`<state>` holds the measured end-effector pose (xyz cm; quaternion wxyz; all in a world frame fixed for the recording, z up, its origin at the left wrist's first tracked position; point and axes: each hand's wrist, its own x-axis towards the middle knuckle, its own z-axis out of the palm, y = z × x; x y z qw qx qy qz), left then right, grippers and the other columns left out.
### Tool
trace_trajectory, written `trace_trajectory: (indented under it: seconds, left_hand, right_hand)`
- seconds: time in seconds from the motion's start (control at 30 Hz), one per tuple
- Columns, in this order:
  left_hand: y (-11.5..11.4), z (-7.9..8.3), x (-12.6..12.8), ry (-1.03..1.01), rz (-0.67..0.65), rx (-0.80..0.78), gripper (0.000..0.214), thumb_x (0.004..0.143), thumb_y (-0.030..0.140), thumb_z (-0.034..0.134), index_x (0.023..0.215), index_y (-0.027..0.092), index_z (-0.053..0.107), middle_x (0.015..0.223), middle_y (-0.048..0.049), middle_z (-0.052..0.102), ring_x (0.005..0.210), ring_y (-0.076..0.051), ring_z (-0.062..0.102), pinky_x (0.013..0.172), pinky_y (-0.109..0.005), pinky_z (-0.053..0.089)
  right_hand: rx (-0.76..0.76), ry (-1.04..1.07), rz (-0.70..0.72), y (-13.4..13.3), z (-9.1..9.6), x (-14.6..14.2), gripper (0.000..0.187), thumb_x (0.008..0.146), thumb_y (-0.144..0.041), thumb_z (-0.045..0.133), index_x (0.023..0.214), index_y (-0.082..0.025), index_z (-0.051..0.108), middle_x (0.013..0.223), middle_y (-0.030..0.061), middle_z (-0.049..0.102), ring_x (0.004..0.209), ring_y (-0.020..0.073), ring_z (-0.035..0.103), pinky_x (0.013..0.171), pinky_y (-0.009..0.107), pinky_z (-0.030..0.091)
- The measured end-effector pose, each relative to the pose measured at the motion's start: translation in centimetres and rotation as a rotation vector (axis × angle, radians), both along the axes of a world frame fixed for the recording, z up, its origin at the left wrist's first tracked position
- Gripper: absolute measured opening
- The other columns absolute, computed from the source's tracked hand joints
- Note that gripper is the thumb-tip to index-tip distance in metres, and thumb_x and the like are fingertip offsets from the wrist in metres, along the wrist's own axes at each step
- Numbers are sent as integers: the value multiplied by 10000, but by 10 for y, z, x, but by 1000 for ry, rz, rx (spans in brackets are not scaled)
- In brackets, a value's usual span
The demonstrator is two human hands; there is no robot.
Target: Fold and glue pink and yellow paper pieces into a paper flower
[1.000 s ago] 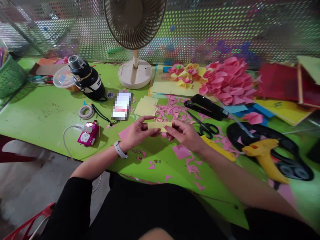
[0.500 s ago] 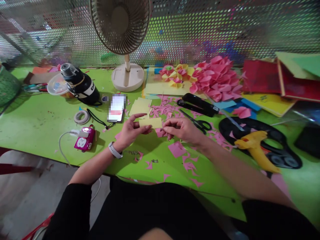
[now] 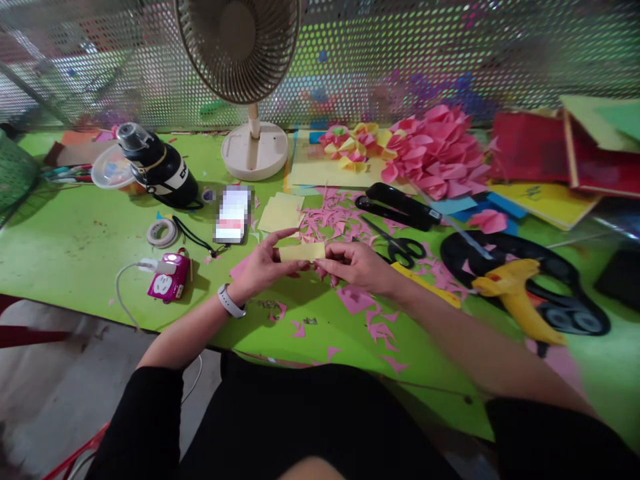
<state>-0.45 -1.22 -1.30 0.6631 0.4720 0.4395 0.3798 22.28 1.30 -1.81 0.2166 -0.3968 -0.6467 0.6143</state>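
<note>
A strip of yellow paper (image 3: 303, 253), seemingly folded, is stretched between my two hands above the table. My left hand (image 3: 263, 268) pinches its left part, thumb along the lower edge and index finger raised over the top. At the strip's right end, the thumb and fingers of my right hand (image 3: 356, 265) close on it. Yellow paper squares (image 3: 281, 213) lie just beyond my left hand. Behind my right hand are black scissors (image 3: 403, 250) and pink paper scraps (image 3: 333, 217). A pink paper square (image 3: 353, 300) rests below that hand.
Farther back stand a fan (image 3: 255, 160), a black bottle (image 3: 167, 170) and a pile of pink paper flowers (image 3: 443, 157). A black stapler (image 3: 400, 207) and a yellow glue gun (image 3: 520, 293) lie right. Left are a phone (image 3: 233, 213), tape roll (image 3: 163, 233) and purple power adapter (image 3: 170, 280).
My right hand has moved slightly left, its fingers now overlapping the strip's right end. A long yellow object now shows beside my right forearm. The view has shifted a little.
</note>
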Motion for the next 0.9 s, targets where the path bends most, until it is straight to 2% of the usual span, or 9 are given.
trace_trajectory:
  seconds: [0.17,0.37,0.47,0.53,0.6,0.67,0.73,0.8,0.9]
  left_hand:
    - [4,2,-5,-74,24,-12,855,726,262,858,1452,123,428,765,-51,753,758,-176,755,735,-272,609]
    - [13,9,-16,-112,128,-4,835,696,236,873,1413,112,465,845,-76,776,790,-184,756,745,-298,614]
    - [14,11,-14,-161,213,-19,680,748,265,842,1338,126,536,890,-83,780,840,-184,758,768,-301,608]
    - [11,10,-8,-206,194,-72,518,793,313,808,1237,136,608,984,-104,776,909,-187,755,826,-319,602]
    - [6,6,0,-251,137,-145,381,786,341,812,1065,123,672,1036,-109,767,954,-186,746,894,-333,586]
    - [2,1,6,-277,161,-192,319,766,380,820,875,115,678,899,-62,768,842,-146,746,856,-298,589]
    - [2,-2,8,-293,192,-232,302,760,371,825,796,121,659,780,-16,742,745,-111,728,789,-260,596]
    - [3,-3,6,-308,198,-275,275,766,339,825,779,124,654,715,3,720,687,-92,711,717,-223,597]
    - [8,1,-2,-306,111,-355,236,790,293,811,767,111,664,686,-18,721,617,-82,697,635,-186,584]
  right_hand:
    - [45,10,-50,2,8,3,227,892,-381,683,788,-179,671,760,36,727,546,91,618,485,214,527]
    - [42,83,-164,10,19,14,233,861,-388,727,759,-184,680,709,41,719,512,94,600,461,221,519]
    - [29,148,-303,8,18,14,189,877,-379,714,804,-206,693,743,40,731,556,111,629,513,246,556]
    - [4,188,-336,2,14,7,186,889,-398,697,850,-216,703,807,48,751,598,123,657,557,268,582]
    - [-41,186,-287,-8,10,-3,209,893,-417,686,870,-212,713,869,59,763,643,133,684,602,289,601]
    - [-75,153,-207,-17,8,-13,230,893,-423,677,846,-201,717,882,65,761,665,144,699,617,302,606]
    - [-65,107,-127,-23,9,-18,220,897,-402,662,837,-198,718,866,67,750,667,161,703,597,317,603]
    - [38,67,-122,-23,12,-15,158,895,-351,652,876,-208,714,854,64,732,684,179,698,599,341,604]
    - [361,11,-234,-15,15,-6,174,852,-284,691,1021,-245,707,974,72,706,836,220,683,750,429,613]
